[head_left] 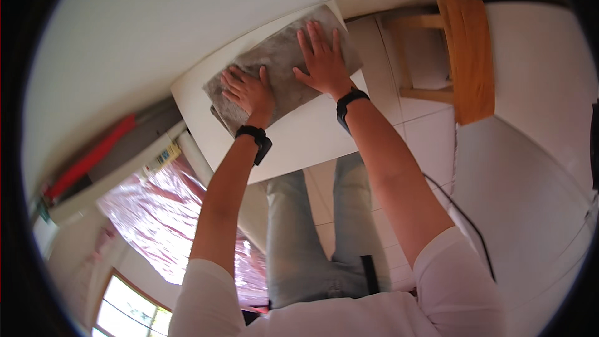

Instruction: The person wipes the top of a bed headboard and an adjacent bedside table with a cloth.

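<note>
A folded grey plush cloth (pixel 282 56) lies across the white tabletop (pixel 299 134), its surface mottled with lighter and darker patches. My left hand (pixel 251 93) presses flat on its left part, with the fingers stretched out. Farther right and a little farther away, my right hand (pixel 324 65) also rests flat on the cloth, fingers spread. Neither hand grips the fabric; both palms are turned down. At the cloth's lower left, a folded edge shows as a second layer. A black band circles each wrist.
A wooden chair (pixel 471 59) stands on the tiled floor right of the table. Shiny pinkish foil-like sheeting (pixel 153 212) covers something at the left, near a long red item (pixel 93 153). A black cable (pixel 471 228) runs along the floor at right. A wall borders the table's far side.
</note>
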Demonstrator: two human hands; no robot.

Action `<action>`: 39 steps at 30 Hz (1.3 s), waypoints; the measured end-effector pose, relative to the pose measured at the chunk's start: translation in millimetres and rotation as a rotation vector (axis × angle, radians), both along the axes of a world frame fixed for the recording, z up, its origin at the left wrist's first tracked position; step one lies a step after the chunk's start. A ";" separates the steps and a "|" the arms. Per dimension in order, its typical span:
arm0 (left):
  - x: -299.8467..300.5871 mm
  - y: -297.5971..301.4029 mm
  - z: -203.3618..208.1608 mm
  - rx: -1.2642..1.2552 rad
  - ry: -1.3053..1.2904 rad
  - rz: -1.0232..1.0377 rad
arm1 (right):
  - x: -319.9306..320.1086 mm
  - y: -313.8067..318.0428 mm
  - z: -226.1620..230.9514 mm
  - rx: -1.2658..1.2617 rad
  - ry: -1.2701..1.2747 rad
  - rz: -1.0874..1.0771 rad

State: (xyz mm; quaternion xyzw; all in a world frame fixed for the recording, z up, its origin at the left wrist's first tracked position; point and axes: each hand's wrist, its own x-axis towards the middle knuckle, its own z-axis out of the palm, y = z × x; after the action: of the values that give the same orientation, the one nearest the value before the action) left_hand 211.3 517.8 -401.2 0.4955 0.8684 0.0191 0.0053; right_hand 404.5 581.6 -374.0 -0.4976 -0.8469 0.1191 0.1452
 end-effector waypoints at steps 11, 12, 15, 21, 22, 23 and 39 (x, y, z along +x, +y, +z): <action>16.0 41.5 -0.9 -0.199 -0.092 0.002 | 14.1 21.5 -10.7 -0.164 0.116 -0.163; 18.6 41.8 -1.4 -0.191 -0.086 0.016 | 2.7 17.9 -14.6 -0.185 0.232 -0.310; 31.4 41.6 -8.6 -0.180 -0.060 -0.008 | -28.5 24.6 -19.6 -0.138 0.127 -0.751; 12.8 41.8 -19.2 -0.140 0.054 -0.051 | -43.5 45.8 -24.1 -0.149 0.188 -0.950; 16.2 40.3 -19.6 -0.150 0.052 -0.063 | -40.9 43.4 -27.2 -0.157 0.183 -0.963; 21.2 37.9 -20.1 -0.142 0.028 -0.060 | -36.8 40.2 -30.1 -0.156 0.173 -0.950; 92.5 -70.0 9.9 -0.135 -0.088 -0.780 | 48.5 -159.7 -4.2 -0.453 0.037 -1.080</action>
State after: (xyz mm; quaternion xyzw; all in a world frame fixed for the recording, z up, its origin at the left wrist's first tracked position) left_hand 303.9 447.8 -391.3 0.7855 0.6131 -0.0203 0.0819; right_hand 453.0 422.0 -378.2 -0.8752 -0.4239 0.2148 0.0903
